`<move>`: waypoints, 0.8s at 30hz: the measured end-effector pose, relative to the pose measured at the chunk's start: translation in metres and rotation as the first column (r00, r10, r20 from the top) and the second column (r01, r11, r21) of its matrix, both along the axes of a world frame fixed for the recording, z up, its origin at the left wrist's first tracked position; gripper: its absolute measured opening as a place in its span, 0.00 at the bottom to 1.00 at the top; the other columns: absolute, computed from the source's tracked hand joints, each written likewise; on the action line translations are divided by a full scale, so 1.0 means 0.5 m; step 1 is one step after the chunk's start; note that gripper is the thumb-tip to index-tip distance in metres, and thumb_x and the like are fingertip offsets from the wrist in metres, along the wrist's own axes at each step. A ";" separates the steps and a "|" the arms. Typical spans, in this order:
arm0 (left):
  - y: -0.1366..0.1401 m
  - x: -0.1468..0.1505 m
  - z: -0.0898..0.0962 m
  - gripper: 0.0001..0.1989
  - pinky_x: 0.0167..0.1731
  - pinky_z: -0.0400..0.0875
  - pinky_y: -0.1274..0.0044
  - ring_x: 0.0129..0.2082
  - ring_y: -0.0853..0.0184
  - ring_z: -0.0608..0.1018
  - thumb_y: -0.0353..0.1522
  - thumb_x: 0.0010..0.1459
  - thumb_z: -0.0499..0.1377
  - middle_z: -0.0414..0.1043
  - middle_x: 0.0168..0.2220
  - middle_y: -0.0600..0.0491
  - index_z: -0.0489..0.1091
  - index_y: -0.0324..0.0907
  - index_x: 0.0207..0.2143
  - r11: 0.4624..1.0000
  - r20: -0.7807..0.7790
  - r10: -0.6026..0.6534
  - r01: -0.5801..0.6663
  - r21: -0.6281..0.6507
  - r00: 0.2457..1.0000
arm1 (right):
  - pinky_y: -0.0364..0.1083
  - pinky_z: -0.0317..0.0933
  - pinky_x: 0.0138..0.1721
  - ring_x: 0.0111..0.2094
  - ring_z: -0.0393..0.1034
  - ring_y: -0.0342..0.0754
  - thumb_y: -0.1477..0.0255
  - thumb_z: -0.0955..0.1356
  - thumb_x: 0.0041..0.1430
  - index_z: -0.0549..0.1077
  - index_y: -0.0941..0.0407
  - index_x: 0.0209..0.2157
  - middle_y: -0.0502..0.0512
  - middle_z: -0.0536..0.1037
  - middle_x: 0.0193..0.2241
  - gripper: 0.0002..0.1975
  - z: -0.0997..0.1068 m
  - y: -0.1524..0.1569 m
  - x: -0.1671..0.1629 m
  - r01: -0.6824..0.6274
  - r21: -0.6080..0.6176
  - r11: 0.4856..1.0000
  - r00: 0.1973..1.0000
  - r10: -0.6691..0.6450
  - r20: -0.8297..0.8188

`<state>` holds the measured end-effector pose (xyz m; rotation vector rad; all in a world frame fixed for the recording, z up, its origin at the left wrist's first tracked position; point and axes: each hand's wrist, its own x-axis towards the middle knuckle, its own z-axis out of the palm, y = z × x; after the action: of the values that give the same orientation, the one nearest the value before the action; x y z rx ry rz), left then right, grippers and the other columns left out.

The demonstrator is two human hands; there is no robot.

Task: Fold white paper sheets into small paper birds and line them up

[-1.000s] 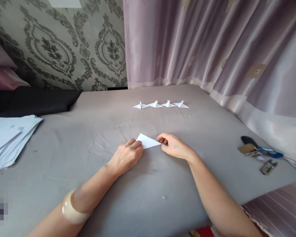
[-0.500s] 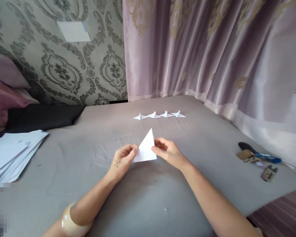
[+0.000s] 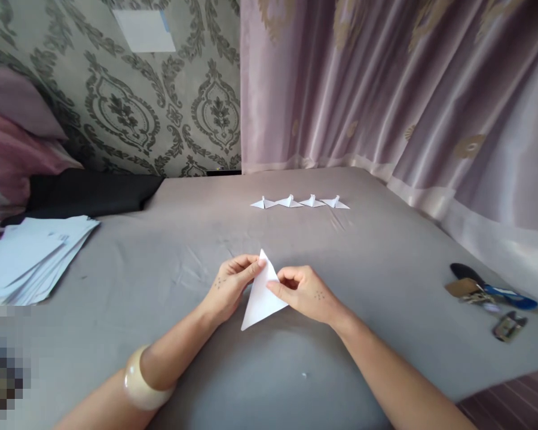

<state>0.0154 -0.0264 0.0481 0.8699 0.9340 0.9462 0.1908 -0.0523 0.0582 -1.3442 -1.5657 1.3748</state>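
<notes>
Paper pinched near top by left hand, at edge by right hand — presumably so it is steadied.

folded paper: centre, before origami row | paper stack: left, before cloth | keys: right, on sheet

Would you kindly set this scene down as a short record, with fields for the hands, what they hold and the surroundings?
Held item: folded white paper, triangular
Left hand: pinching it near its top point
Right hand: gripping its right edge, thumb in front
Left forearm: cream bangle
Beyond the hands: four white folded-paper figures in a row
Far left: paper stack
Far right: keys
Surface: grey cloth, wrinkled
</notes>
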 end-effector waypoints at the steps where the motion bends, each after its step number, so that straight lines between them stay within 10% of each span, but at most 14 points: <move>1: -0.001 0.000 0.000 0.13 0.27 0.68 0.79 0.24 0.70 0.75 0.40 0.51 0.67 0.75 0.25 0.53 0.74 0.38 0.28 1.000 0.010 -0.016 0.016 -0.020 1.000 | 0.42 0.53 0.25 0.23 0.59 0.40 0.60 0.68 0.56 0.72 0.57 0.26 0.46 0.66 0.21 0.14 0.004 0.001 -0.002 0.019 0.001 1.000 0.999 -0.019 -0.035; 16: -0.002 0.004 0.004 0.16 0.20 0.65 0.80 0.19 0.72 0.72 0.42 0.48 0.68 0.73 0.23 0.53 0.72 0.37 0.27 0.986 0.003 -0.132 0.131 -0.102 0.991 | 0.42 0.56 0.28 0.25 0.59 0.40 0.61 0.72 0.52 0.71 0.56 0.29 0.45 0.66 0.23 0.13 -0.012 0.017 -0.007 0.111 -0.106 0.988 0.969 -0.131 -0.207; 24: 0.001 0.002 -0.001 0.18 0.17 0.62 0.81 0.17 0.74 0.70 0.43 0.48 0.67 0.70 0.21 0.55 0.71 0.37 0.28 0.977 -0.014 -0.156 0.153 -0.147 0.988 | 0.42 0.51 0.27 0.25 0.54 0.41 0.58 0.68 0.58 0.65 0.54 0.29 0.45 0.60 0.23 0.15 -0.011 0.024 -0.014 0.018 0.061 0.998 0.994 -0.011 -0.109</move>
<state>0.0166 -0.0259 0.0476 0.8187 0.9311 0.7258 0.1840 -0.0404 0.0525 -1.2213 -1.5117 1.3565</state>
